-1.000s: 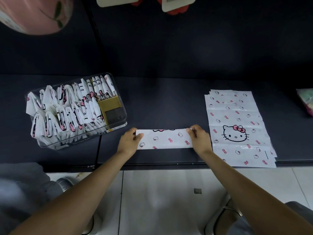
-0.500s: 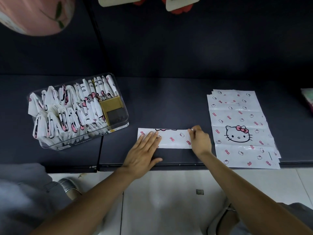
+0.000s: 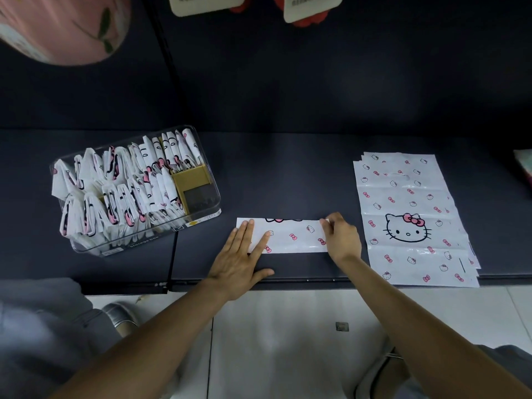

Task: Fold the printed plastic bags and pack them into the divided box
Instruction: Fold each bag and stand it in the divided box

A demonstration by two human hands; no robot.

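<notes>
While left hand (image 3: 241,259) flattens folded bag (image 3: 290,236), right hand (image 3: 341,237) pinching its end

We cannot see the left end of the folded bag (image 3: 290,236), which lies under the flat left hand (image 3: 240,254), nor its right end, covered by the curled right hand (image 3: 342,239). The cat print on its far edge shows only as a sliver. The small label text on the clear box (image 3: 135,246) is too blurred to read. Top edge cuts off two white tags (image 3: 207,4) and a pink object (image 3: 63,27).
</notes>
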